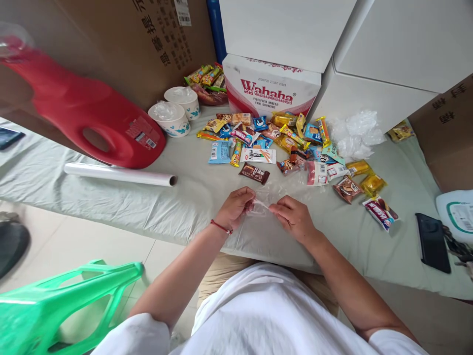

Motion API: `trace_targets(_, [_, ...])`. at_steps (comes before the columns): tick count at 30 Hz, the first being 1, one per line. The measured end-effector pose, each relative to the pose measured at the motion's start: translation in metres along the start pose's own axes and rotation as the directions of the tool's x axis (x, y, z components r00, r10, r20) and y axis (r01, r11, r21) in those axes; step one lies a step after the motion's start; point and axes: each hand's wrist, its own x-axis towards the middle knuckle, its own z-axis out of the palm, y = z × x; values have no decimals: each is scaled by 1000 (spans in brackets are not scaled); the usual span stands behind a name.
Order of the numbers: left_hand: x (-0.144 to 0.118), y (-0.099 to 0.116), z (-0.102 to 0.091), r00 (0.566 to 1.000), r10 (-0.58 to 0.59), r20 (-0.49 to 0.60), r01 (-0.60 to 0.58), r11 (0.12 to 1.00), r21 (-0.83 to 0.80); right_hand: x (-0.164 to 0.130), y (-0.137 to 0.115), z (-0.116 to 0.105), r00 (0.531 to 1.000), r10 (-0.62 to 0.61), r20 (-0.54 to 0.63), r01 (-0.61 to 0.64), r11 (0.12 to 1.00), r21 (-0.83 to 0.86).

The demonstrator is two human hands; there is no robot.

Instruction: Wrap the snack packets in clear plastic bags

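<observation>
Both hands (264,209) pinch a clear plastic bag (263,204) stretched left-right.

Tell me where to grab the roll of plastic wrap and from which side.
Grip the roll of plastic wrap around its middle, coming down from above. It lies flat on the table, a long thin tube with bare cloth along both sides, so a hand can close over it there. The red jug lies close behind it, so approach from the near side.

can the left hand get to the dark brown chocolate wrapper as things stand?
Probably yes. The dark brown chocolate wrapper lies just beyond the left hand with bare cloth between. But both it and the right hand pinch a clear plastic bag.
</observation>
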Motion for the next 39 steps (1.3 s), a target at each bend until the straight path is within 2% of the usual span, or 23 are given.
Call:
trace_targets(4, [-11,-7,4,997,-73,-8,72,993,-97,-26,-3,-7,998,58,12,-58,998,-1])
trace_targets(6, [-16,-12,12,999,-31,-39,27,995,-100,-35,-7,-9,994,112,11,-112,992,50])
trace_targets(8, [-21,-18,21,993,73,-94,-79,995,-59,-39,-11,-11,968,245,-50,-234,958,168])
trace_targets(9, [-24,-21,26,983,143,-117,-145,989,-14,-38,-13,-11,930,354,-96,-319,910,265])
trace_targets(10, [-26,-24,30,968,216,-131,-212,976,42,-36,-15,-11,867,481,-133,-403,832,381])
trace_targets(11, [-29,-26,35,950,284,-133,-271,957,105,-32,-17,-10,783,604,-149,-469,730,497])
trace_targets(12, [-31,-28,38,931,343,-125,-320,932,171,-26,-18,-9,698,703,-135,-511,622,594])
trace_targets(13, [-32,-30,41,912,394,-117,-361,903,232,-20,-19,-7,636,766,-99,-534,529,659])
trace_targets(14, [-34,-31,44,895,433,-112,-390,878,278,-14,-20,-5,604,795,-56,-549,466,694])
trace_targets(15, [-34,-32,46,881,457,-118,-407,862,301,-8,-20,-3,599,800,-24,-555,437,708])
trace_targets(17, [-33,-31,48,876,444,-186,-397,885,243,1,-21,3,623,782,-18,-539,446,714])
trace_targets(20, [-27,-26,42,916,230,-329,-271,959,-83,3,-22,11,640,762,-97,-488,500,715])
trace_targets(22, [-24,-22,32,933,87,-350,-187,947,-263,-1,-23,14,647,753,-120,-473,520,711])
trace_targets(23, [-23,-20,26,936,53,-349,-168,937,-307,-4,-24,14,650,749,-126,-469,526,709])
trace_targets(27, [-23,-10,-2,918,0,-396,-169,904,-393,-15,-25,5,624,761,-177,-446,533,720])
trace_targets(29, [-26,-5,-16,902,-51,-430,-165,877,-450,-19,-23,-5,607,783,-133,-441,472,764])
trace_targets(31, [-31,-2,-30,892,-102,-441,-140,865,-482,-24,-19,-16,588,809,-2,-468,342,815])
trace_targets(33, [-41,-3,-45,890,-146,-432,-81,882,-465,-29,-14,-25,557,819,137,-513,210,833])
trace_targets(35, [-53,-7,-61,894,-172,-414,7,929,-370,-33,-8,-30,535,816,221,-564,150,812])
trace_targets(37, [-67,-8,-76,894,-119,-433,52,985,-164,-36,-2,-33,543,803,244,-612,179,771])
trace_targets(39, [-77,-3,-84,871,90,-482,-9,986,169,-37,1,-34,577,777,250,-650,252,717])
